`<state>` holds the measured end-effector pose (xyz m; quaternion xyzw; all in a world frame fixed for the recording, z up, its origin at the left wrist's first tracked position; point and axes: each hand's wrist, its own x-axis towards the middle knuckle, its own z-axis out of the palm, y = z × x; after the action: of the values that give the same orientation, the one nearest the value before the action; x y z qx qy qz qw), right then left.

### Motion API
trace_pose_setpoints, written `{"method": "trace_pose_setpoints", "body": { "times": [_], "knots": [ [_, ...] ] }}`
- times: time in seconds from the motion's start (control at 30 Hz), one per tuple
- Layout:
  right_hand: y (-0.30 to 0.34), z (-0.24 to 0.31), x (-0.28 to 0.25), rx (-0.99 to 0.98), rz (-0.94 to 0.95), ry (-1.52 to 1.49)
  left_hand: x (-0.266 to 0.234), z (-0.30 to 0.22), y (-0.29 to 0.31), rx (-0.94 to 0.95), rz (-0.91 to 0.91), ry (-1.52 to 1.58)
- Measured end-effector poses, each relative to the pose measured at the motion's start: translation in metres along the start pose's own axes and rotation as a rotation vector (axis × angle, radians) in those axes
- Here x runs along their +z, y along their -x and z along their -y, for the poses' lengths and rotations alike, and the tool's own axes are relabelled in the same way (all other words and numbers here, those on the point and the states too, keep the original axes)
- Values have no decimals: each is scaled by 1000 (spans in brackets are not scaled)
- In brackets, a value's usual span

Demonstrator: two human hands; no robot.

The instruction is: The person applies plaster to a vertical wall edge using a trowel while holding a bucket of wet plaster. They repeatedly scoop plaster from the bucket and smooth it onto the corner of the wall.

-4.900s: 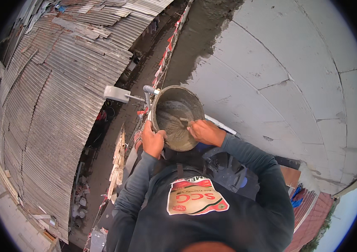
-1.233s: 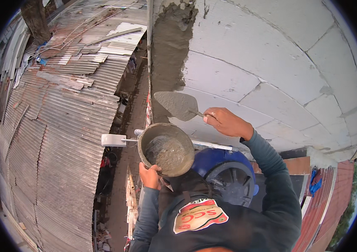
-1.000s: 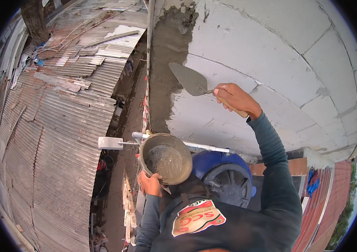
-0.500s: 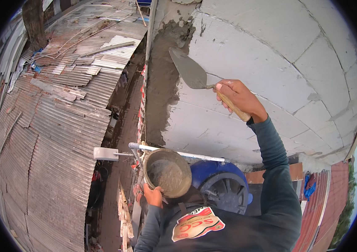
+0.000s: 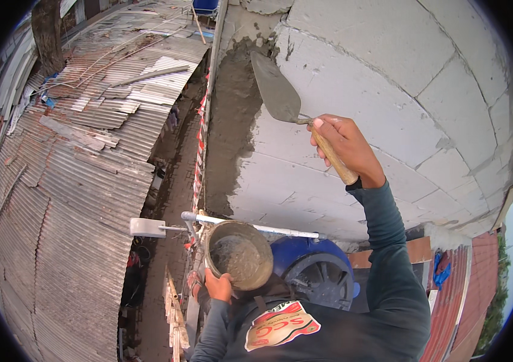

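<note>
While the left hand (image 5: 219, 286) grips the near left edge of a bucket (image 5: 259, 239) holding grey mortar (image 5: 234, 258), the right hand (image 5: 348, 143) is wrapped around the wooden handle of a trowel (image 5: 278, 93). The blade overlaps the edge of a damp grey band (image 5: 229, 114) on the pale block wall (image 5: 347, 84) — whether it touches, I cannot tell. Beside the bucket stands a blue drum (image 5: 286, 247).

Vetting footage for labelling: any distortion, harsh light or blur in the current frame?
Head view: strong fisheye, the block wall joints bow and the corners go black; head view: light looks diffuse, no hard shadows on the wall; head view: trowel and right hand show no obvious motion blur.
</note>
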<state>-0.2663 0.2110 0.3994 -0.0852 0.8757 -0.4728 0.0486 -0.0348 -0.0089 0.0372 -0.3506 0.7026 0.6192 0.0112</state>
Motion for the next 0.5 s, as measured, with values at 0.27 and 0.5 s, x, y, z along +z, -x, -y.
{"method": "trace_pose_setpoints", "body": {
  "times": [0.27, 0.5],
  "knots": [
    [14, -1, -19, -252, -184, 323, 4, 16, -6, 81, -14, -24],
    [39, -12, 8, -250, 350, 269, -8, 5, -1, 55, -23, -66]
  ]
}}
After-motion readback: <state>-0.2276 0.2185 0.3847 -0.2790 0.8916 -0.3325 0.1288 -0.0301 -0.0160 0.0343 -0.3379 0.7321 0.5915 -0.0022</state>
